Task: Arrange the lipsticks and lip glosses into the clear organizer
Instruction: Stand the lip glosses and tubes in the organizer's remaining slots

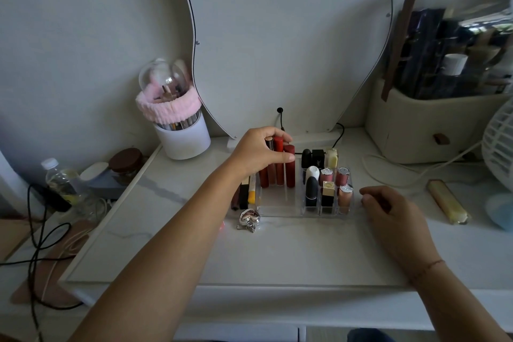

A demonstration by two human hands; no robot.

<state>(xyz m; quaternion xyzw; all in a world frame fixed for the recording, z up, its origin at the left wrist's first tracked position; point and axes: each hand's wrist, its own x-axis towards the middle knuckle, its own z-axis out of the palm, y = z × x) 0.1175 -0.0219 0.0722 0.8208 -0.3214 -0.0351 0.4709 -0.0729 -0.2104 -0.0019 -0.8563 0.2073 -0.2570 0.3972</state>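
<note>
The clear organizer [280, 209] stands on the white tabletop. Its right cells hold several upright lipsticks [327, 189]. Several tall red and brown lip glosses [290, 172] stand in its left section. My left hand [258, 153] reaches over their tops, fingers curled round the caps of the rear ones. My right hand [388, 209] rests on the table by the organizer's right end, fingers loosely curled and holding nothing. More tubes, black, brown and yellow [251, 190], lie just left of the organizer.
A silver heart-shaped charm [249, 219] lies at the organizer's front left corner. A white brush holder with a pink band [179, 122] stands back left, a mirror behind. A gold tube [447, 204], a fan [499, 153] and a beige storage bag [433, 125] sit at right.
</note>
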